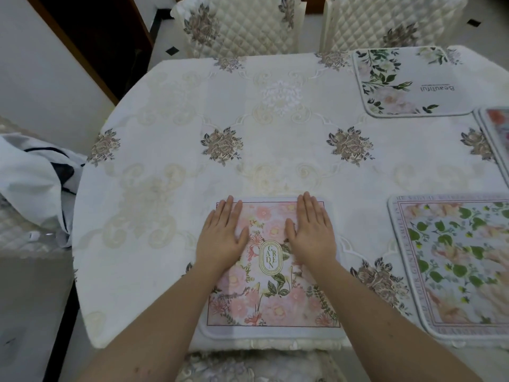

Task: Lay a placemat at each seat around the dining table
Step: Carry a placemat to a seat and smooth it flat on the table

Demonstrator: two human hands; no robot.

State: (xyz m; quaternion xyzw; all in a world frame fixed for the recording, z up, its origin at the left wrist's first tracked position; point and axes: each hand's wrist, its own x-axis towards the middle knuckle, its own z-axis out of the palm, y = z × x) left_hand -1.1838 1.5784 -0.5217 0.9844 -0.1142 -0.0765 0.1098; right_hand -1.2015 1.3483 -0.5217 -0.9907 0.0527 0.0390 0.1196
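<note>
A pink floral placemat (pixel 271 296) marked "GARDEN" lies flat at the near edge of the dining table (pixel 170 139), right in front of me. My left hand (pixel 224 232) and my right hand (pixel 312 230) both rest palm down on its far half, fingers stretched and flat, holding nothing. A green-leaf placemat (pixel 457 268) lies to the right at the near edge. A white placemat with green sprigs, marked "Beautiful" (pixel 405 81), lies at the far right edge. Part of another placemat stack (pixel 495 139) shows at the right frame edge.
Two quilted cream chairs, the left chair (pixel 237 26) and the right chair (pixel 391 23), stand at the far side. A chair seat (pixel 248 365) sits just below the near edge. White and dark cloth (pixel 35 177) lies on a seat at the left.
</note>
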